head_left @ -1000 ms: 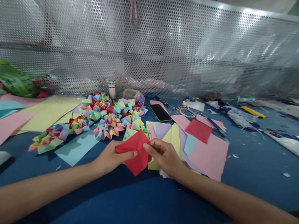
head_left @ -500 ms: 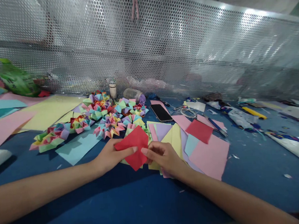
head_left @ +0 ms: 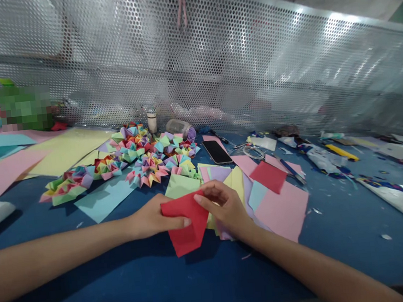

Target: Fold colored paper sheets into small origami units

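Green bottle blurred by pixelation.

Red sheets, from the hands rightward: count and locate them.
2: the held sheet, in the left hand and right hand; the loose red sheet, on the pink paper right of the phone. Others may be hidden beneath.

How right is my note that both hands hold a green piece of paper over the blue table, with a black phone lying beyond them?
The colour is wrong: the head view shows red paper held by the left hand and right hand, over the blue table, with the black phone lying beyond.
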Demonstrator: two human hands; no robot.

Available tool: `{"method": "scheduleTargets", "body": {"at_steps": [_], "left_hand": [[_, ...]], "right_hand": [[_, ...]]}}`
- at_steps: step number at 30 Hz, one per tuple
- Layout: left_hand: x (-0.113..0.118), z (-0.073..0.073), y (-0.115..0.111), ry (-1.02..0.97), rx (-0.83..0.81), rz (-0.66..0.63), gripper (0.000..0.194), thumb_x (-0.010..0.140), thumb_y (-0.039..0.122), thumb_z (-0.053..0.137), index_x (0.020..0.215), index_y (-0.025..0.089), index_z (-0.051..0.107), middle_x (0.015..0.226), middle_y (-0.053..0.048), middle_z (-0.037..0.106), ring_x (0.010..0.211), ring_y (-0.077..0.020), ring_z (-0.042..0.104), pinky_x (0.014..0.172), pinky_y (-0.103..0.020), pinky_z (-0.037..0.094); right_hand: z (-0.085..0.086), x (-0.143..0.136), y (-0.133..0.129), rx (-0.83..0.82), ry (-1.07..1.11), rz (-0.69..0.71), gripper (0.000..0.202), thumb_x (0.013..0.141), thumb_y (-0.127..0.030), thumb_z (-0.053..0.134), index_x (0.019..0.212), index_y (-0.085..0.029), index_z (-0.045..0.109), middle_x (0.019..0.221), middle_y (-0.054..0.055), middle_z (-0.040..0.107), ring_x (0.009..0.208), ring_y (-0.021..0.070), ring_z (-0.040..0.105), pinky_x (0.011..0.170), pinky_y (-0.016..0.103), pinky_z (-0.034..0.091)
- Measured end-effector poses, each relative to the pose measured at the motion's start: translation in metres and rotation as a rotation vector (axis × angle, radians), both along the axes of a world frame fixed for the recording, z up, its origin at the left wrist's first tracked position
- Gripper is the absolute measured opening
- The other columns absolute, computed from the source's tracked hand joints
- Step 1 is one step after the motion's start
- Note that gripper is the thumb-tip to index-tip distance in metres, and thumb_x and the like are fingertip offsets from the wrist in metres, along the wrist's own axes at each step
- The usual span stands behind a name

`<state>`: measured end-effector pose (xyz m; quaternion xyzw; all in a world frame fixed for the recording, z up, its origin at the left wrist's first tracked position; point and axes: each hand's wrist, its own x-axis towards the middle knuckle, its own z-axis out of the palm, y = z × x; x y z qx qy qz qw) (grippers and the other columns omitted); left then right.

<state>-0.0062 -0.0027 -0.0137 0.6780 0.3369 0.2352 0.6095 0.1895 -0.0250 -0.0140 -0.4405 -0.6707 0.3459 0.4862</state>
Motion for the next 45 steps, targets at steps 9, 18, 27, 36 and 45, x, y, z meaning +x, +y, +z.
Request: {"method": "scheduleTargets", "body": {"at_steps": [9,18,27,36,45], "left_hand": [[0.003,-0.004,0.003,-0.028,0.096,0.091,0.015,0.069,0.028,0.066,0.066,0.014,0.066,0.058,0.002,0.061,0.057,-0.0124,0.053,0.053,-0.019,0.039],[0.003,-0.002,0.001,0.008,0.085,0.09,0.018,0.072,0.031,0.065,0.069,0.013,0.065,0.059,0.002,0.06,0.055,-0.0105,0.05,0.053,-0.019,0.037],[0.003,-0.004,0.002,0.03,0.154,0.102,0.02,0.074,0.032,0.062,0.076,0.013,0.067,0.064,0.001,0.062,0.058,-0.0117,0.052,0.054,-0.019,0.038],[0.002,-0.007,0.001,0.026,0.151,0.092,0.017,0.073,0.031,0.065,0.075,0.015,0.067,0.065,0.001,0.065,0.059,-0.0132,0.055,0.055,-0.02,0.042],[0.004,-0.003,0.002,-0.023,0.122,0.11,0.021,0.074,0.032,0.064,0.083,0.015,0.071,0.065,0.001,0.067,0.059,-0.0128,0.056,0.055,-0.019,0.041]], "right_hand": [[0.012,0.002,-0.007,0.394,-0.215,0.111,0.014,0.085,-0.021,0.054,0.087,-0.023,0.068,0.09,0.006,0.064,0.085,0.0173,0.061,0.077,0.033,0.05],[-0.003,0.0,0.004,-0.199,0.083,0.138,0.025,0.074,-0.031,0.067,0.086,-0.021,0.048,0.079,-0.001,0.058,0.075,0.0125,0.058,0.063,0.024,0.044],[-0.003,-0.001,0.002,-0.16,0.065,0.111,0.025,0.071,-0.027,0.068,0.086,-0.021,0.049,0.076,-0.002,0.056,0.07,0.0116,0.055,0.062,0.023,0.041],[-0.004,-0.003,0.0,-0.09,0.055,0.058,0.023,0.071,-0.026,0.067,0.085,-0.021,0.049,0.076,-0.001,0.053,0.074,0.0129,0.056,0.064,0.024,0.046],[-0.004,-0.004,-0.003,-0.042,0.029,0.084,0.022,0.074,-0.024,0.066,0.087,-0.022,0.049,0.079,-0.001,0.055,0.074,0.0115,0.057,0.067,0.024,0.047]]}}
